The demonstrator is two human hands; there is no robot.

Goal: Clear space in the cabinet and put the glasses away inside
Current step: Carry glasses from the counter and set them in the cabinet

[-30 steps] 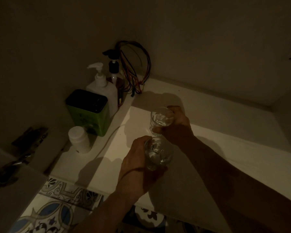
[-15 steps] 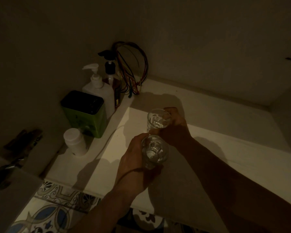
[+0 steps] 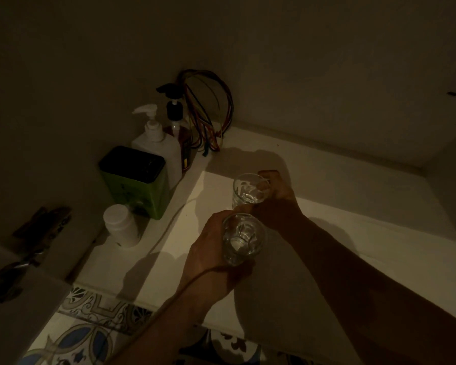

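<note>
I am looking into a dim cabinet with a pale shelf floor [image 3: 353, 233]. My right hand [image 3: 277, 204] grips a clear cut glass [image 3: 249, 191] farther in, low over the shelf or touching it; I cannot tell which. My left hand [image 3: 211, 251] grips a second clear glass [image 3: 242, 238] just in front of it, held slightly above the shelf. The two glasses are nearly touching. Both forearms reach in from the lower right.
Along the left wall stand a white jar [image 3: 120, 225], a green tin with a black lid [image 3: 134, 180], a white pump bottle [image 3: 156, 143], a dark pump bottle [image 3: 178, 127] and a bundle of coloured wires [image 3: 211, 111]. A door hinge [image 3: 40, 227] is at left. Patterned floor tiles [image 3: 84, 338] lie below.
Both hands with their glasses have sunk slightly toward the shelf and drifted a little left. The grip on each glass is unchanged.
</note>
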